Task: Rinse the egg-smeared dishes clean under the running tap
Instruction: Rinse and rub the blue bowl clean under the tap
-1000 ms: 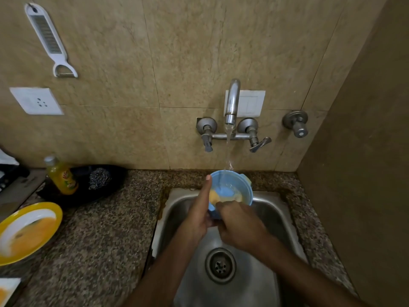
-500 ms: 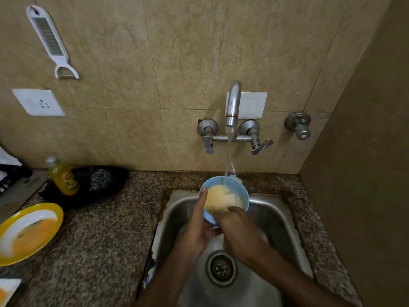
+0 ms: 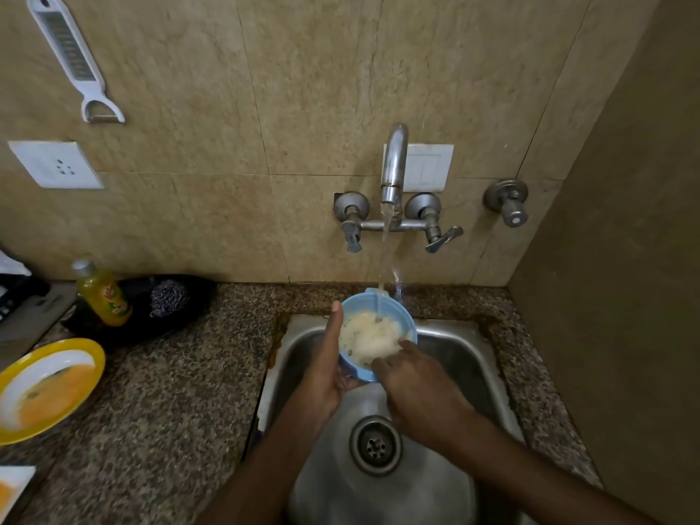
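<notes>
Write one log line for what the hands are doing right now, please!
left hand: holds blue bowl | right hand: fingers rubbing inside | tap: running into bowl | yellow plate: unwashed on counter

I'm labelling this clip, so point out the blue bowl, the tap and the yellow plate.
blue bowl [image 3: 394, 310]: head view, far inner wall.
tap [image 3: 394, 161]: head view, curved spout.
yellow plate [image 3: 96, 358]: head view, right rim.

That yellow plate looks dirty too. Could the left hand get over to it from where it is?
Probably, but not right away: the left hand is holding the blue bowl under the tap. The yellow plate lies on the counter to its left, nothing between.
</notes>
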